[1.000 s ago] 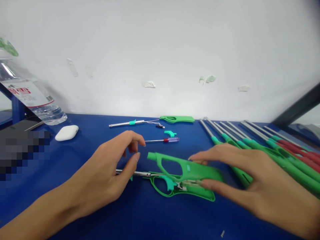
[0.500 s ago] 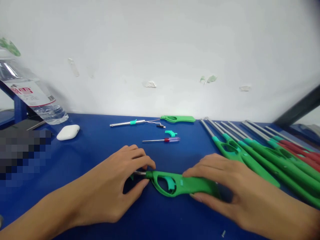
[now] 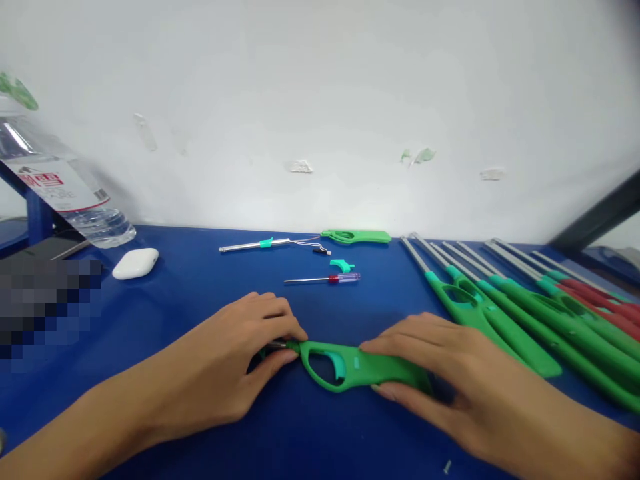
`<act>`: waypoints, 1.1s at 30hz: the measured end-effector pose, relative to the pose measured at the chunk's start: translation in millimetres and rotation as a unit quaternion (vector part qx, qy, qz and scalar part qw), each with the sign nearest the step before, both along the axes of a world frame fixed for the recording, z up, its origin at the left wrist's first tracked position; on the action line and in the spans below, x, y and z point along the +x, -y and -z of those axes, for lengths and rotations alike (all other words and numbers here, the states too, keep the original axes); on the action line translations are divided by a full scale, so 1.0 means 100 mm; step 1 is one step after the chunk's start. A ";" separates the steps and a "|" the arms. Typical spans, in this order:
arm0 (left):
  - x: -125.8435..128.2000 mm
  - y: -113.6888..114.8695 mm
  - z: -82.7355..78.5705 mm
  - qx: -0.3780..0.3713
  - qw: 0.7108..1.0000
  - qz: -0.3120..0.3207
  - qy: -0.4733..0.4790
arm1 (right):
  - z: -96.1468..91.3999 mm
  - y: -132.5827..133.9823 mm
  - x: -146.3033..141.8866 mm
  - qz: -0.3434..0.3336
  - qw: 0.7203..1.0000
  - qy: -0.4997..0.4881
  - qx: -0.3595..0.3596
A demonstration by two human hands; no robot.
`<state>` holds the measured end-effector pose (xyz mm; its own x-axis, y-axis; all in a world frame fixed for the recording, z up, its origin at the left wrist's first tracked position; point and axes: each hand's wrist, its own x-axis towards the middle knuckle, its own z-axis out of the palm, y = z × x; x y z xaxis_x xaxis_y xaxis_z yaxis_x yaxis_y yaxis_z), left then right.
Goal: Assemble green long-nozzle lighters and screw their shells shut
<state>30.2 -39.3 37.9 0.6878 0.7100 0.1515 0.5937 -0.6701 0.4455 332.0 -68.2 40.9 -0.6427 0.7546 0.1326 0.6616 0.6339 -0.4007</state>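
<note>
- One left hand (image 3: 225, 360): grip nearly closed, thumb and forefinger pinching the neck of a green handle (image 3: 367, 373).
- One handle, on the table (image 3: 325, 433) between both hands; teal trigger (image 3: 340, 365) in oval opening.
- One right hand (image 3: 465, 367): grip handle-wide, clasping the broad end.

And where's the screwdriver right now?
In the head view, the screwdriver lies near the middle, beyond the left hand and right hand, just on the near side of the loose teal trigger.
</note>
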 end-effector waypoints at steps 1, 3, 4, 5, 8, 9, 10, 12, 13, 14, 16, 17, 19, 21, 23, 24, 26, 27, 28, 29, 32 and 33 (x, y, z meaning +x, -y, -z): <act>0.00 -0.01 0.01 -0.001 1.000 0.000 0.001 | 0.00 0.00 0.00 0.000 1.000 0.003 0.002; -0.01 -0.01 0.02 0.000 1.000 0.002 0.004 | 0.01 0.00 0.01 -0.003 1.000 0.011 0.008; -0.01 -0.02 0.03 0.002 1.000 0.004 0.008 | 0.01 0.00 0.01 -0.006 1.000 0.017 0.012; -0.01 -0.02 0.03 0.002 1.000 0.008 0.010 | 0.01 0.00 0.01 -0.008 1.000 0.022 0.015; -0.01 -0.02 0.05 0.010 1.000 0.017 0.011 | 0.04 0.01 0.01 -0.005 1.000 0.022 0.019; 0.00 -0.01 0.05 0.013 1.000 0.018 0.008 | 0.05 0.01 0.01 -0.001 1.000 0.017 0.017; 0.00 -0.01 0.06 0.016 1.000 0.018 0.006 | 0.07 0.02 0.01 0.004 1.000 0.010 0.012; 0.00 -0.01 0.09 0.014 1.000 0.012 0.011 | 0.09 0.03 0.01 0.010 1.000 -0.005 0.011; 0.00 -0.01 0.10 0.010 1.000 0.008 0.015 | 0.10 0.03 0.01 0.012 1.000 -0.010 0.014; 0.00 -0.01 0.12 0.008 1.000 0.005 0.020 | 0.10 0.04 0.01 0.014 1.000 -0.015 0.020; 0.00 0.00 0.14 0.016 1.000 0.002 0.024 | 0.10 0.04 0.00 0.013 0.999 -0.021 0.027; 0.01 0.00 0.14 0.025 0.999 0.002 0.021 | 0.09 0.04 -0.01 0.010 0.999 -0.024 0.027; 0.02 0.01 0.15 0.048 0.999 0.005 0.012 | 0.07 0.04 -0.02 0.006 0.999 -0.029 0.028; 0.04 0.01 0.15 0.070 0.997 0.011 0.007 | 0.06 0.03 -0.03 0.009 0.999 -0.034 0.029; 0.06 0.01 0.15 0.092 0.996 0.018 0.006 | 0.07 0.02 -0.03 0.016 0.999 -0.033 0.031; 0.06 0.01 0.15 0.102 0.995 0.018 0.006 | 0.07 0.02 -0.03 0.019 0.999 -0.030 0.034; 0.06 0.02 0.16 0.117 0.993 0.013 0.006 | 0.10 0.00 -0.02 0.022 0.998 -0.019 0.047; 0.06 0.02 0.16 0.123 0.992 0.009 0.005 | 0.11 -0.01 -0.02 0.023 0.998 -0.010 0.056; 0.06 0.03 0.17 0.126 0.992 0.007 0.000 | 0.11 -0.02 -0.02 0.023 0.998 -0.001 0.066; 0.07 0.04 0.17 0.126 0.992 0.007 -0.010 | 0.12 -0.03 -0.01 0.022 0.997 0.008 0.075; 0.08 0.06 0.19 0.133 0.990 0.000 -0.039 | 0.13 -0.05 -0.01 0.015 0.993 0.035 0.108; 0.09 0.06 0.19 0.138 0.990 -0.002 -0.043 | 0.13 -0.06 0.00 0.009 0.992 0.039 0.123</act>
